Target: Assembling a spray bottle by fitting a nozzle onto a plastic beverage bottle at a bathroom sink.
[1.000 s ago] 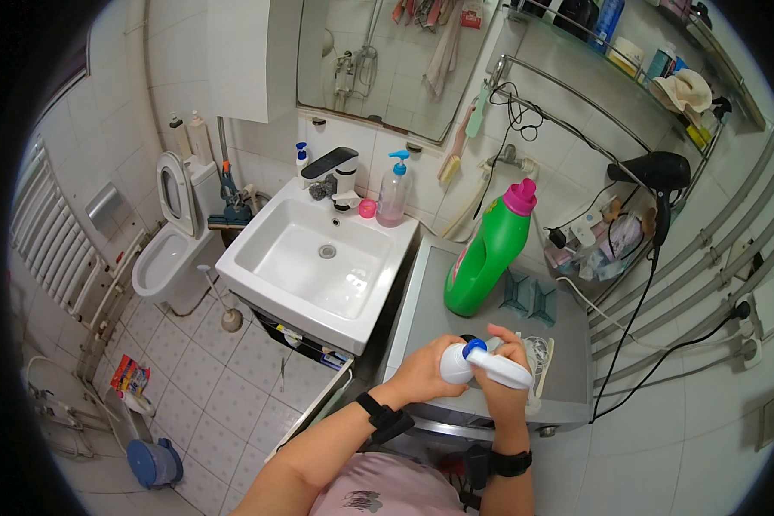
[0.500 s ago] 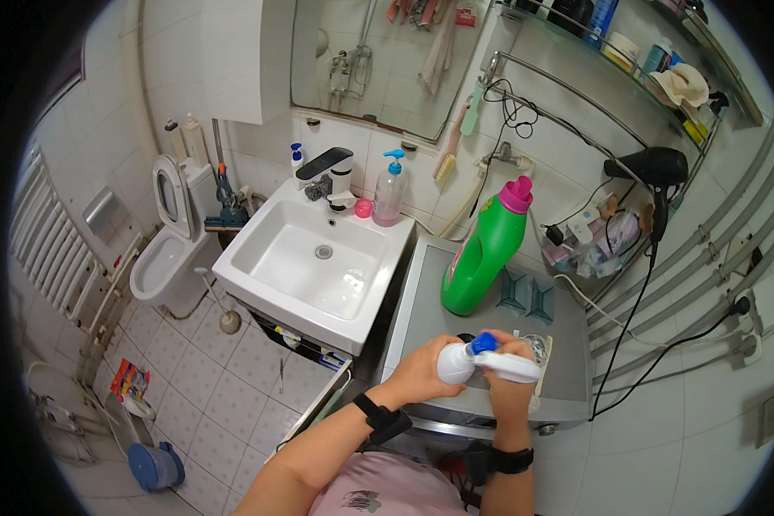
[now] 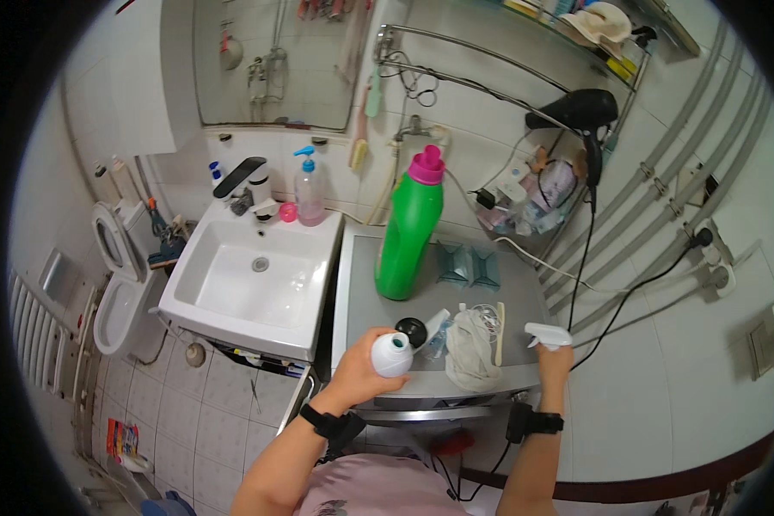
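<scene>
My left hand [image 3: 359,376] is wrapped around a round white plastic bottle [image 3: 393,354] with its top open. My right hand [image 3: 555,361] grips the white spray top [image 3: 548,335], off the bottle, over the grey washer top [image 3: 525,303].

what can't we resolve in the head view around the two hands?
- White bottle: body hidden behind left hand; contents through the open neck too small to tell.
- Spray head: its tube is hidden by right hand.
- Small items beside the crumpled cloth: too small and overlapped.
</scene>
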`<act>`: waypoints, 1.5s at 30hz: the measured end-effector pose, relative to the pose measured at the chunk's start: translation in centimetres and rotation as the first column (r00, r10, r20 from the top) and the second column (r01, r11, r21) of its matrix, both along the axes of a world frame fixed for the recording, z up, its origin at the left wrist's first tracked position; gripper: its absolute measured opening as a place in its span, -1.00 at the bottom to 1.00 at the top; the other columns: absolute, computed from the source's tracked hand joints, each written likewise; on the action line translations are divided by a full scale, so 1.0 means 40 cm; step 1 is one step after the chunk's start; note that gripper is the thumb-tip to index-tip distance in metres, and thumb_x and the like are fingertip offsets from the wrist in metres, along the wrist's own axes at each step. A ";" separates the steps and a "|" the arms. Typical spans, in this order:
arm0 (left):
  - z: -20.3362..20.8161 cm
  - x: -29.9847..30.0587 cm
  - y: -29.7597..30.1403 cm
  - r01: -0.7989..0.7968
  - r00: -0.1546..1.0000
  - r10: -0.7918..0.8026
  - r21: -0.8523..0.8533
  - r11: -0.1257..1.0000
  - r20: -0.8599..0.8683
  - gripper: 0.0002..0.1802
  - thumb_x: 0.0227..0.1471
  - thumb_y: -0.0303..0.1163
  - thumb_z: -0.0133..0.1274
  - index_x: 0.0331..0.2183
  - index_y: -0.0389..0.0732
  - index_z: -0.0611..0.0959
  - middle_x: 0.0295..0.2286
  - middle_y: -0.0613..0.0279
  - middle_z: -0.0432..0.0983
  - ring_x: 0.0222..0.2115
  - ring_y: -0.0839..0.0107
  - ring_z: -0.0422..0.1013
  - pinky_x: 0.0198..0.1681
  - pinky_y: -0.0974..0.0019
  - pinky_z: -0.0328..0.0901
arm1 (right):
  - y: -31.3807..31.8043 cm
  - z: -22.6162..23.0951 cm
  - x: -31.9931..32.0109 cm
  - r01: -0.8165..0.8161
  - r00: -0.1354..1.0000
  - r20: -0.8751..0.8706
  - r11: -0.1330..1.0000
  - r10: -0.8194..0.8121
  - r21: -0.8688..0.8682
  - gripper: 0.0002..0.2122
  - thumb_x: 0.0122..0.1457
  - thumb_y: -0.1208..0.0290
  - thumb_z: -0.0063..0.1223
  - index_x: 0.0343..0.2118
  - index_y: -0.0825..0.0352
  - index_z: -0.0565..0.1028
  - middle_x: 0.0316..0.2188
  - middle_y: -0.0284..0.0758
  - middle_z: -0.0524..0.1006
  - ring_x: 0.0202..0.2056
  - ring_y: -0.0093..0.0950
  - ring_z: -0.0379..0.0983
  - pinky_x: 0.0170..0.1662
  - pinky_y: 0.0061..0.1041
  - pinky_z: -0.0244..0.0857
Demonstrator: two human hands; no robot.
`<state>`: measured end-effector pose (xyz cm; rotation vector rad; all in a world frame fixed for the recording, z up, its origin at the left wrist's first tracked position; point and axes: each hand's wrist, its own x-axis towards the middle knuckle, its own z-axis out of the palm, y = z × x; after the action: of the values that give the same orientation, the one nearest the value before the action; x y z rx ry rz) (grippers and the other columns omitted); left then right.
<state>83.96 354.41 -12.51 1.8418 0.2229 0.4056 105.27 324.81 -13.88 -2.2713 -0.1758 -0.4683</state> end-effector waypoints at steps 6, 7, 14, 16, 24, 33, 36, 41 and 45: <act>0.014 0.031 -0.024 -0.024 0.999 0.024 0.001 1.000 -0.030 -0.29 -0.44 -0.33 0.32 -0.14 -0.18 0.39 -0.29 0.11 0.46 -0.28 0.27 0.43 -0.18 0.31 0.30 | -0.110 -0.247 0.084 0.111 0.991 -0.070 0.994 -0.110 -0.003 -0.75 -0.19 0.52 0.18 -0.35 0.36 0.52 -0.48 -0.29 0.54 -0.40 -0.49 0.47 -0.31 -0.55 0.30; 0.018 0.039 -0.031 -0.007 1.000 0.007 0.002 1.000 -0.025 -0.29 -0.44 -0.33 0.32 -0.14 -0.18 0.39 -0.29 0.11 0.46 -0.28 0.27 0.43 -0.18 0.31 0.30 | -0.134 -0.286 0.101 0.178 0.973 -0.155 0.984 -0.172 0.028 -0.75 -0.19 0.49 0.19 -0.36 0.36 0.51 -0.50 -0.32 0.52 -0.42 -0.50 0.46 -0.34 -0.56 0.30; 0.015 0.048 -0.030 -0.017 0.999 0.016 -0.011 1.000 -0.036 -0.30 -0.46 -0.35 0.33 -0.17 -0.20 0.39 -0.32 0.16 0.44 -0.30 0.34 0.41 -0.19 0.34 0.29 | -0.119 -0.235 0.089 0.049 0.985 -0.175 0.956 0.003 0.289 -0.71 -0.13 0.46 0.11 -0.27 0.41 0.47 -0.40 -0.30 0.52 -0.41 -0.38 0.44 -0.34 -0.44 0.30; 0.014 0.045 -0.030 -0.034 0.999 0.033 -0.024 0.999 -0.040 -0.30 -0.46 -0.35 0.33 -0.17 -0.21 0.39 -0.32 0.16 0.44 -0.29 0.34 0.41 -0.19 0.34 0.29 | -0.115 -0.163 0.061 0.003 0.919 -0.313 0.788 0.240 0.615 -0.69 -0.11 0.48 0.09 -0.24 0.40 0.43 -0.43 -0.35 0.48 -0.47 -0.45 0.37 -0.40 -0.50 0.25; 0.002 0.031 -0.007 -0.023 1.000 0.023 -0.020 1.000 -0.009 -0.30 -0.45 -0.35 0.32 -0.16 -0.19 0.39 -0.30 0.11 0.45 -0.28 0.26 0.42 -0.18 0.31 0.30 | 0.077 0.162 -0.165 0.213 0.470 -0.131 0.032 0.873 0.977 -0.76 0.10 0.41 -0.10 -0.20 0.40 0.31 -0.35 -0.32 0.36 -0.38 -0.55 0.23 -0.38 -0.64 0.16; -0.024 0.001 0.010 0.027 1.000 -0.027 -0.003 1.000 0.001 -0.25 -0.44 -0.32 0.33 -0.12 -0.16 0.36 -0.30 0.13 0.44 -0.27 0.29 0.41 -0.18 0.31 0.29 | 0.174 0.363 -0.274 -0.363 0.689 0.286 -0.024 0.666 0.931 -0.66 0.20 0.39 -0.14 -0.02 0.45 0.22 -0.21 -0.25 0.35 -0.34 -0.54 0.20 -0.32 -0.58 0.16; -0.028 -0.008 0.016 0.039 0.999 -0.039 -0.003 0.999 0.007 -0.25 -0.44 -0.31 0.33 -0.12 -0.18 0.36 -0.30 0.10 0.45 -0.28 0.25 0.42 -0.18 0.30 0.30 | 0.197 0.446 -0.303 -0.483 0.628 0.413 -0.085 0.660 0.871 -0.65 0.21 0.40 -0.17 0.00 0.48 0.19 -0.19 -0.22 0.32 -0.33 -0.56 0.17 -0.33 -0.62 0.14; -0.027 -0.005 0.022 0.024 1.000 -0.024 0.003 1.000 -0.009 -0.27 -0.42 -0.34 0.32 -0.13 -0.19 0.36 -0.33 0.14 0.45 -0.30 0.33 0.41 -0.20 0.34 0.30 | 0.251 0.463 -0.245 0.040 0.532 0.475 -0.582 0.700 0.812 -0.61 0.23 0.42 -0.20 0.04 0.54 0.11 -0.20 -0.18 0.22 -0.24 -0.45 0.20 -0.18 -0.50 0.24; -0.024 0.005 0.016 0.041 0.999 -0.041 -0.017 0.999 0.012 -0.27 -0.42 -0.35 0.31 -0.13 -0.19 0.36 -0.30 0.17 0.45 -0.28 0.37 0.40 -0.18 0.37 0.28 | 0.245 0.421 -0.188 0.234 0.523 0.476 -0.656 0.707 0.718 -0.57 0.23 0.44 -0.22 0.10 0.52 0.06 -0.17 -0.15 0.20 -0.13 -0.37 0.18 -0.02 -0.43 0.25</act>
<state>84.15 355.05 -13.46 1.8234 0.1805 0.3845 97.76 334.60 2.96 0.0635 -0.2232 0.6150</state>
